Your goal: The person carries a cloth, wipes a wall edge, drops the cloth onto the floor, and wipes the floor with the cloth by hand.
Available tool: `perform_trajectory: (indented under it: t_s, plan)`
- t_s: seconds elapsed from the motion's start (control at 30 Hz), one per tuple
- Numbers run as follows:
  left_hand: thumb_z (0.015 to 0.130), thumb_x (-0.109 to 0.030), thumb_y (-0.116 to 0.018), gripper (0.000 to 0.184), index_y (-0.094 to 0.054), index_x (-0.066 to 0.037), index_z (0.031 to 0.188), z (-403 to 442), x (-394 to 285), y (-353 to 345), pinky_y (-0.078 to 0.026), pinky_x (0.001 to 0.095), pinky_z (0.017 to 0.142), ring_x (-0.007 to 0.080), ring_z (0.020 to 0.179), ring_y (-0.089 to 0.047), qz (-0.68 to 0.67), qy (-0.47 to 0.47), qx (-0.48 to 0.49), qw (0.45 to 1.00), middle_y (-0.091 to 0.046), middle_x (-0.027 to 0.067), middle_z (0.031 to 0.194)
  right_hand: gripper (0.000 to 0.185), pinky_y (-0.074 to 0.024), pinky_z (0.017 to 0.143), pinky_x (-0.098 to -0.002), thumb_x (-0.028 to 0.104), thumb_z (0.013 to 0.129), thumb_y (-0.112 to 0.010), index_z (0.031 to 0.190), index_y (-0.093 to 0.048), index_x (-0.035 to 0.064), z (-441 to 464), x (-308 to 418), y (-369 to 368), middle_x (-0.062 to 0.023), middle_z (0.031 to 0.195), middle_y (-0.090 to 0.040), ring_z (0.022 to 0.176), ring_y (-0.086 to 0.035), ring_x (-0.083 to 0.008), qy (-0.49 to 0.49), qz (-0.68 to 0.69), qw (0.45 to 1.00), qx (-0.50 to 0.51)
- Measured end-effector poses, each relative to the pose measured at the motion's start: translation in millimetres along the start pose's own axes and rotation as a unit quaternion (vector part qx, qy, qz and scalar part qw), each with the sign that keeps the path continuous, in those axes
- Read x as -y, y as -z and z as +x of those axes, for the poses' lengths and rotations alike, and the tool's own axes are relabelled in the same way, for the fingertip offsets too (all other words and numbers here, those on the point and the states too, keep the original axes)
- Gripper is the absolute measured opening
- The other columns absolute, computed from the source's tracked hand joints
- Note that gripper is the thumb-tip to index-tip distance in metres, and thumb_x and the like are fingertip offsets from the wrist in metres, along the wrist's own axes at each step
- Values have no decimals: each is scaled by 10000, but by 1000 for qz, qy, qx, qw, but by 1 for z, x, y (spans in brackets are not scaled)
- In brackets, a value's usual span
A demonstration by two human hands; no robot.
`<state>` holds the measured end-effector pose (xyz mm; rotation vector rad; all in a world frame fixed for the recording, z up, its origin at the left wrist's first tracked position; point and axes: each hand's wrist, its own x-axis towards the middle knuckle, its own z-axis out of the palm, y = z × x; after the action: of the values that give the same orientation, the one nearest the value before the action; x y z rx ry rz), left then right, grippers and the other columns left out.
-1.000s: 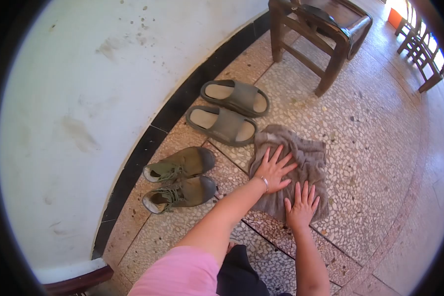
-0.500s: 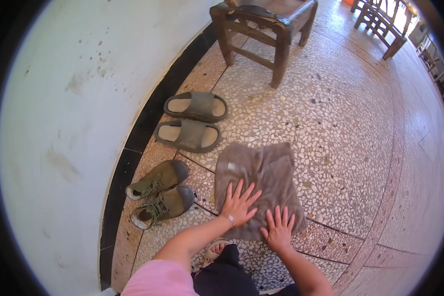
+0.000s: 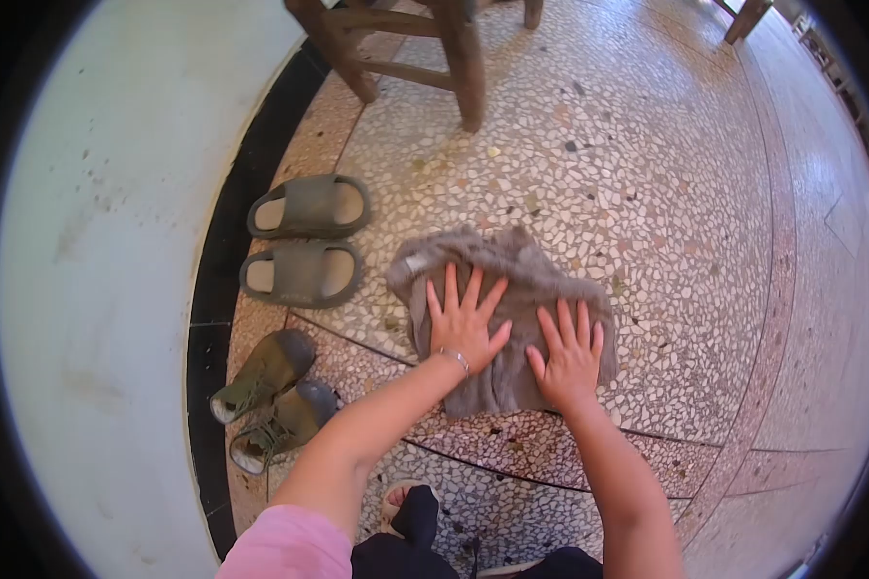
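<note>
A greyish-brown cloth (image 3: 497, 381) lies on the speckled terrazzo floor, its far edge bunched into folds. A small white label (image 3: 415, 262) shows at its upper left corner. My left hand (image 3: 463, 323) presses flat on the left part of the cloth, fingers spread, with a bracelet on the wrist. On the right part rests my right hand (image 3: 570, 359), also flat with the fingers apart. Neither hand grips the cloth; both palms push down on it.
Grey-green slide sandals (image 3: 304, 273) and olive lace-up shoes (image 3: 275, 396) stand to the left, by the black skirting (image 3: 212, 289) of a white wall (image 3: 106, 289). Ahead stands a wooden chair (image 3: 463, 68). Another chair leg (image 3: 746, 19) shows at the upper right.
Both hands have slid forward over the floor with the cloth, whose far edge has crumpled. The view has shifted, so the shoes and chair appear further left.
</note>
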<state>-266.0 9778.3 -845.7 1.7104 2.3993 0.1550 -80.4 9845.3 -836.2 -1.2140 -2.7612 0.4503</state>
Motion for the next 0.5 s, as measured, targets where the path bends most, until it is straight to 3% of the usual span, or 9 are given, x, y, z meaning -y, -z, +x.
perform_trajectory:
  t_s: [0.23, 0.5]
  plan:
    - [896, -532, -529, 678, -357, -331, 1520, 130, -19, -2, -47, 660, 1162, 406, 1503, -82, 34, -5, -29, 999, -236, 71, 1624, 623, -90, 1196, -560, 443, 939, -529, 1508, -383, 237, 96, -24, -4, -58, 1610, -254, 1504, -139, -332, -110, -31, 993, -19]
    - [959, -510, -466, 638, -291, -334, 1547, 155, -19, -4, -42, 644, 1171, 382, 1509, -77, 55, -29, -21, 998, -194, 56, 1640, 615, -83, 1199, -567, 442, 954, -511, 1514, -373, 230, 125, -45, -7, -79, 1621, -232, 1507, -133, -322, -70, -66, 994, -47]
